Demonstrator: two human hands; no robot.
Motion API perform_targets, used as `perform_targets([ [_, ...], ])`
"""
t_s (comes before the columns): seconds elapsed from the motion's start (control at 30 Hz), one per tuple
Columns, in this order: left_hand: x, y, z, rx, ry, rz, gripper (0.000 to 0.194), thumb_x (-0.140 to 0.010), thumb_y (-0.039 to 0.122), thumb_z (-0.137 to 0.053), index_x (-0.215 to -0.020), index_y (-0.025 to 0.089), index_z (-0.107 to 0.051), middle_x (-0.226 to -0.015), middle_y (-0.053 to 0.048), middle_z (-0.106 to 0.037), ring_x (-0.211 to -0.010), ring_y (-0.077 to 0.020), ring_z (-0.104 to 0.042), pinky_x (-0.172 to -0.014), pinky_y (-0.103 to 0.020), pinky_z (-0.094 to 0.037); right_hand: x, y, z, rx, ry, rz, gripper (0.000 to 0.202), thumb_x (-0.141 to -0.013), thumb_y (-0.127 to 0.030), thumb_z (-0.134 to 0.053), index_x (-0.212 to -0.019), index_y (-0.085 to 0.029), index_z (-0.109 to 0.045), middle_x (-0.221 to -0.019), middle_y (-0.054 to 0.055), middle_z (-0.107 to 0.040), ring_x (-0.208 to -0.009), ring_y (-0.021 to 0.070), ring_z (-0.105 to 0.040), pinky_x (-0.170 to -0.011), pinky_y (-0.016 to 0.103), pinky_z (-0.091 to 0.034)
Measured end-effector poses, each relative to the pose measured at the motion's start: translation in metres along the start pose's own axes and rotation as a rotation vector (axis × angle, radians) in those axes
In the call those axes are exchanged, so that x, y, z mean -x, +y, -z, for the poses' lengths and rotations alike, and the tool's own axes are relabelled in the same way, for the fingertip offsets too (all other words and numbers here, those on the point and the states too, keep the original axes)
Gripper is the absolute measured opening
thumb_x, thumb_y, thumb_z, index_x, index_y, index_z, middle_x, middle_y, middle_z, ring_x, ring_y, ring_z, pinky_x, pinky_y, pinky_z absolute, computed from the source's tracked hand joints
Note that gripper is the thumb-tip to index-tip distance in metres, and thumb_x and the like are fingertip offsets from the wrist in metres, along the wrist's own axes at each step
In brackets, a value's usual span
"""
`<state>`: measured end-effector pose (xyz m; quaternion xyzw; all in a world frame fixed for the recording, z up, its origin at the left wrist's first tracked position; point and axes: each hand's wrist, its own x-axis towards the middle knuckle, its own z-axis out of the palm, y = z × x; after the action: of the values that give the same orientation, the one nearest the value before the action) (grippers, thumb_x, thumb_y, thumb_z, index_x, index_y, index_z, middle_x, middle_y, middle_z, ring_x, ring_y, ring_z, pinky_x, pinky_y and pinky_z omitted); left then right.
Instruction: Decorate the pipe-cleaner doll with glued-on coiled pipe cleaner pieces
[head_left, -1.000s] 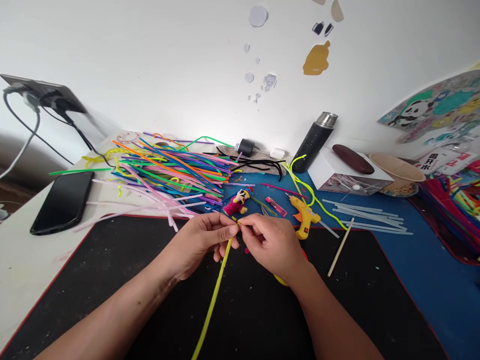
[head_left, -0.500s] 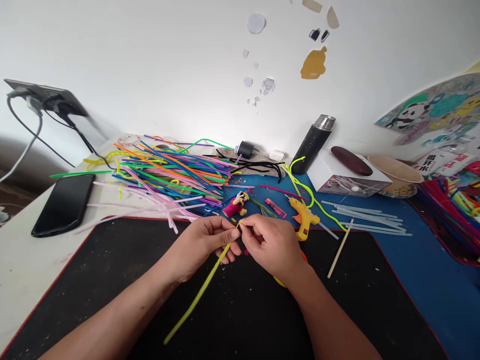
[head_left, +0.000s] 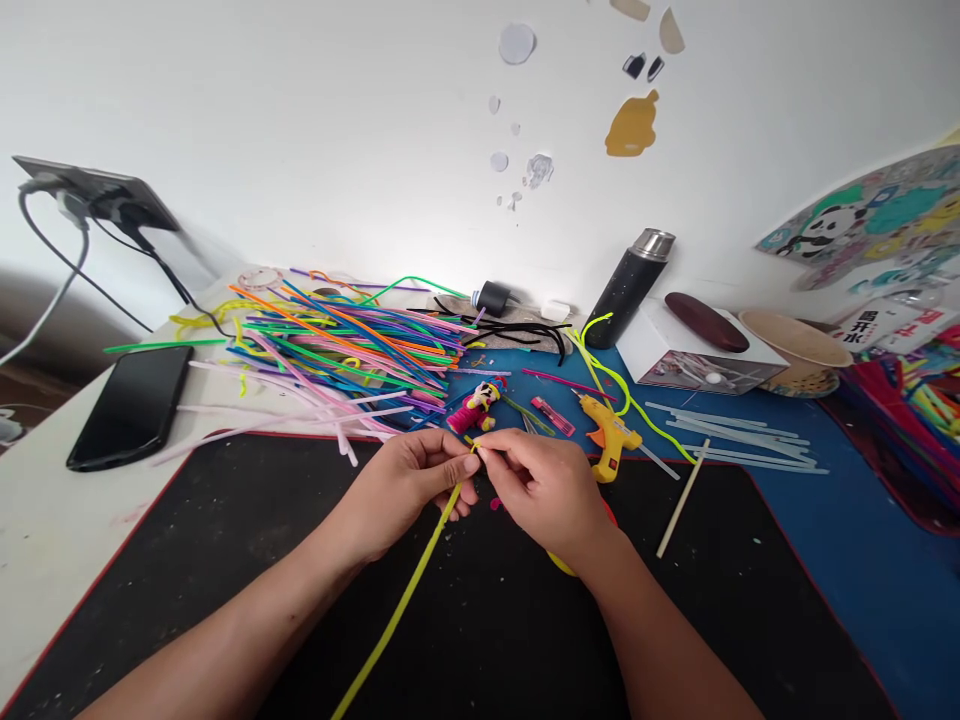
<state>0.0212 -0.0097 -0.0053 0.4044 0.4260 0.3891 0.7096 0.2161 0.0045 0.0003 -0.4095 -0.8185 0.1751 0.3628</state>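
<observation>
I am pinching one yellow chenille stem (head_left: 410, 590) near its upper end, the thumb and forefinger of my left hand (head_left: 416, 485) pressing together on it and my right hand (head_left: 547, 490) nipping its tip. It is hanging over one black desk mat (head_left: 465, 640). Beyond my hands, one doll figurine (head_left: 472, 408), one yellow glue gun (head_left: 613, 437), one smartphone (head_left: 131, 408) and one vacuum flask (head_left: 628, 292) are lying or standing about. The stem's lower end is now running out of view; half a second ago it was showing.
</observation>
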Motion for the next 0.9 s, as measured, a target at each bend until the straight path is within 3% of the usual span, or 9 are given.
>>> perform_targets([
  [0.23,0.0038,0.0085,0.0033,-0.303,0.078,-0.115,0.037,-0.085,0.052,-0.082,-0.084,0.016,-0.072,-0.068,0.000,-0.068,-0.059,-0.0120,-0.058,-0.057,-0.023,-0.048,-0.0026,-0.0017,0.0048,-0.128,-0.057,-0.130,0.016,-0.100,-0.022,-0.063,-0.096,-0.021,-0.078,-0.061,-0.005,-0.058,-0.052,0.0105,-0.051,-0.054,0.024,-0.037],
  [0.47,0.0056,0.0076,0.0043,-0.528,0.133,-0.224,0.029,-0.093,0.047,-0.071,-0.086,0.019,-0.075,-0.073,0.000,-0.069,-0.065,-0.0148,-0.059,-0.061,-0.025,-0.045,-0.0011,-0.0002,0.0037,-0.099,-0.088,-0.144,0.017,-0.100,-0.023,-0.061,-0.096,-0.021,-0.077,-0.059,-0.006,-0.056,-0.050,0.0102,-0.048,-0.055,0.025,-0.036],
  [0.63,0.0063,0.0062,0.0023,-0.495,0.111,-0.176,0.031,-0.092,0.049,-0.071,-0.085,0.019,-0.074,-0.074,-0.001,-0.072,-0.067,-0.0172,-0.063,-0.063,-0.026,-0.047,0.0009,-0.0005,-0.0012,-0.098,-0.035,-0.162,0.015,-0.097,-0.022,-0.061,-0.089,-0.020,-0.073,-0.057,-0.007,-0.050,-0.049,0.0099,-0.045,-0.053,0.025,-0.035],
  [0.9,0.0050,0.0093,-0.0024,-0.321,0.018,-0.110,0.039,-0.088,0.057,-0.075,-0.085,0.018,-0.077,-0.081,-0.006,-0.077,-0.075,-0.0196,-0.065,-0.071,-0.028,-0.049,-0.0024,-0.0057,-0.0022,-0.215,-0.026,-0.318,0.014,-0.093,-0.024,-0.061,-0.082,-0.021,-0.069,-0.056,-0.006,-0.052,-0.049,0.0107,-0.045,-0.050,0.024,-0.034],
])
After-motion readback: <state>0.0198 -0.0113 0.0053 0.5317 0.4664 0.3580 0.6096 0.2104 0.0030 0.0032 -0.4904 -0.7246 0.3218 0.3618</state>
